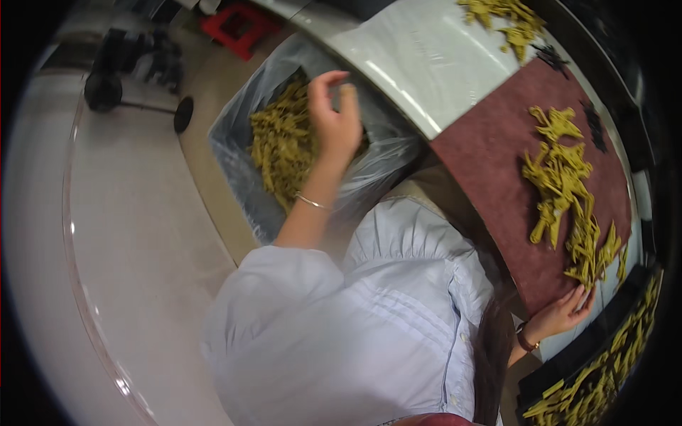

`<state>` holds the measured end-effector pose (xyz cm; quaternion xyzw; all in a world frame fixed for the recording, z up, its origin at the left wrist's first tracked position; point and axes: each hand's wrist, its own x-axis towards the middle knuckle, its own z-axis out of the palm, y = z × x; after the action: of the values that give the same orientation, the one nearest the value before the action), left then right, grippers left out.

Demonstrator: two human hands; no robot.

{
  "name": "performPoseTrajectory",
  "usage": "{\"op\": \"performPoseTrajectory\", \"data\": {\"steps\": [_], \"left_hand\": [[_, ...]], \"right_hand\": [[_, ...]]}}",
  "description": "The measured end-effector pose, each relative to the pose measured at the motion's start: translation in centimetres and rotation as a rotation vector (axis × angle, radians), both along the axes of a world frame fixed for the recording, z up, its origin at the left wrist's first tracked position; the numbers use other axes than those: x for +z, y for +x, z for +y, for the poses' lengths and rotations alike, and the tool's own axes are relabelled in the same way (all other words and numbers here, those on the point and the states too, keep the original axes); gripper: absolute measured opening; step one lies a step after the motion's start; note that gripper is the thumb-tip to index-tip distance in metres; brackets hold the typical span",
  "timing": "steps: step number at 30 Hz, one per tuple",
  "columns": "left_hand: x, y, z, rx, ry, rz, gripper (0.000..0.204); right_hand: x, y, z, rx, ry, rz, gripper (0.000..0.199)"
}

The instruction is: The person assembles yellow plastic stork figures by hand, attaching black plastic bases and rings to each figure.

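Note:
My left hand (337,122) is raised over a bin lined with clear plastic (245,117). Its thumb and fingers are apart, and nothing shows between them. Many small yellow-green moulded pieces (280,142) fill the bin beneath it. At the right, my right hand (565,314) rests by the near edge of a reddish-brown mat (490,184), fingers stretched and a little bent. Its fingertips are at the lower end of a loose heap of similar yellow-green pieces (561,177). The exact shape of single pieces is too small to make out.
A black tray (543,387) of yellow-green pieces stands at the lower right. More pieces (508,21) lie on the white tabletop (419,64) at the far end. Small black pieces (593,126) lie along the mat's right side. A red stool (240,28) and a wheeled black object (135,71) stand far left.

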<state>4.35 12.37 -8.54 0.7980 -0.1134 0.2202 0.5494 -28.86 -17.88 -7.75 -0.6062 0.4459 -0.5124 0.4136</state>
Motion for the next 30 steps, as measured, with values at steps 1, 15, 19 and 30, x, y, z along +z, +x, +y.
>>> {"op": "performPoseTrajectory", "data": {"steps": [1, 15, 19, 30], "left_hand": [[-4.9, 2.1, 6.5, 0.117, 0.060, 0.087, 0.023], [-14.9, 12.9, 31.0, 0.546, 0.516, 0.990, 0.121], [-16.4, 15.2, 29.3, 0.652, 0.442, 1.094, 0.117], [-16.1, 10.9, 30.5, 0.422, 0.959, 0.948, 0.091]], "right_hand": [[-0.1, 0.2, -0.1, 0.041, -0.001, -0.017, 0.032], [-0.8, 0.6, -0.9, 0.078, -0.073, 0.238, 0.037], [-0.4, 0.7, -0.6, 0.042, -0.084, 0.294, 0.039], [-0.6, 1.6, -0.4, 0.069, -0.112, 0.329, 0.036]]}}
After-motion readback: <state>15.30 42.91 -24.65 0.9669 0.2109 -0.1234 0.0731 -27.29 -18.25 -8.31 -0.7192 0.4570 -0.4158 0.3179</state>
